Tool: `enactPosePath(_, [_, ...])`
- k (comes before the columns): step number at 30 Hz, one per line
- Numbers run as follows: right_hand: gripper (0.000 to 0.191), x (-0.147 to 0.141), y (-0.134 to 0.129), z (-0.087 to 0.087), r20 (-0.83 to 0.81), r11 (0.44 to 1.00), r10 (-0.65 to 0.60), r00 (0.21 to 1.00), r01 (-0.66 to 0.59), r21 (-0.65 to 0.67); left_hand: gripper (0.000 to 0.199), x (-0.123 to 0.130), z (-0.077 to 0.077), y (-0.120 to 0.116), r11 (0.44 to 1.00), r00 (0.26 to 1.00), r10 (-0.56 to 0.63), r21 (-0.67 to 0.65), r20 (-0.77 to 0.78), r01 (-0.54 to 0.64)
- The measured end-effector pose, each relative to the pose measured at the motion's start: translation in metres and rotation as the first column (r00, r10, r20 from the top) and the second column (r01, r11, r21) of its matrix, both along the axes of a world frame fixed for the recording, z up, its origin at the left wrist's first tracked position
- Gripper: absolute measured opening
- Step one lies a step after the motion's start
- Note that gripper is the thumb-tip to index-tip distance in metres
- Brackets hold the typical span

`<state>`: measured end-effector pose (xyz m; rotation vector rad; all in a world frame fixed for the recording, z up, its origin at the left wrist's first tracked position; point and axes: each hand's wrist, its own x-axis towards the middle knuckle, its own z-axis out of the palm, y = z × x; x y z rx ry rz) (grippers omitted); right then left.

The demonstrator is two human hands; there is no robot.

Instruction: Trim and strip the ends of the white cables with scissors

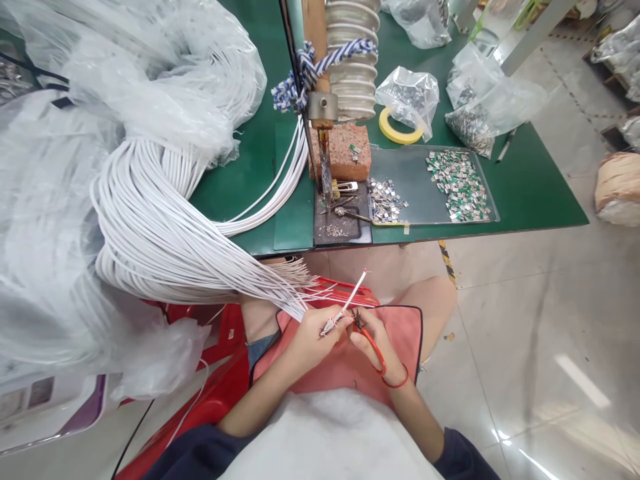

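Observation:
My left hand [316, 341] is closed round the ends of several white cables [265, 277], whose stripped tips with fine reddish wires poke out past the fingers. One cable end sticks up and to the right from this grip. Close beside it, my right hand [374, 333] holds a pair of red-handled pliers or cutters [374, 350], its dark jaws at the wire ends by my left fingertips. Whether the jaws touch a wire is too small to tell. A pink cloth [320, 380] lies over my lap beneath both hands.
A thick bundle of white cables [150, 213] in clear plastic hangs off the green table [540, 180] at left. A soldering iron [325, 153] stands upright by a brick [345, 150]. The tray [415, 173] holds small connectors; yellow tape [400, 137] and bags [413, 93] lie behind.

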<state>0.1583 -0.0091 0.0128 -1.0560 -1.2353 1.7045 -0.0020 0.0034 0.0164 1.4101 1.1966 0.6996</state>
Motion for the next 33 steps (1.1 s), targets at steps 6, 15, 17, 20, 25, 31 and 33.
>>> enactPosePath(6, [0.031, 0.003, -0.002, -0.006, 0.008, 1.000, 0.022, 1.000, -0.022, 0.020, 0.033, -0.001, 0.003, 0.000, 0.999, 0.999, -0.044, -0.004, -0.024, 0.044])
enactPosePath(15, [0.033, 0.012, -0.004, -0.014, 0.089, 0.999, 0.035, 0.995, -0.036, 0.011, 0.035, -0.003, -0.006, -0.001, 0.993, 0.993, -0.115, -0.015, -0.019, 0.115])
enactPosePath(17, [0.034, 0.012, -0.004, -0.013, 0.086, 0.999, 0.036, 0.996, -0.037, 0.007, 0.036, -0.003, -0.007, -0.001, 0.993, 0.993, -0.120, -0.021, -0.020, 0.120])
enactPosePath(20, [0.036, 0.013, -0.004, -0.012, 0.088, 0.999, 0.044, 0.995, -0.043, -0.007, 0.036, -0.004, -0.008, -0.001, 0.991, 0.992, -0.128, -0.034, -0.021, 0.127])
enactPosePath(25, [0.036, 0.015, -0.004, -0.014, 0.100, 0.998, 0.056, 0.993, -0.054, -0.020, 0.037, -0.004, -0.011, -0.001, 0.990, 0.991, -0.135, -0.051, -0.009, 0.135])
enactPosePath(31, [0.032, 0.018, -0.006, -0.019, 0.103, 0.997, 0.053, 0.993, -0.048, -0.052, 0.036, -0.002, -0.006, 0.003, 0.987, 0.990, -0.143, -0.074, 0.019, 0.144])
enactPosePath(33, [0.031, 0.017, -0.005, -0.017, 0.129, 0.998, 0.035, 0.991, -0.028, -0.059, 0.036, -0.002, -0.004, 0.004, 0.989, 0.990, -0.138, -0.057, 0.032, 0.140])
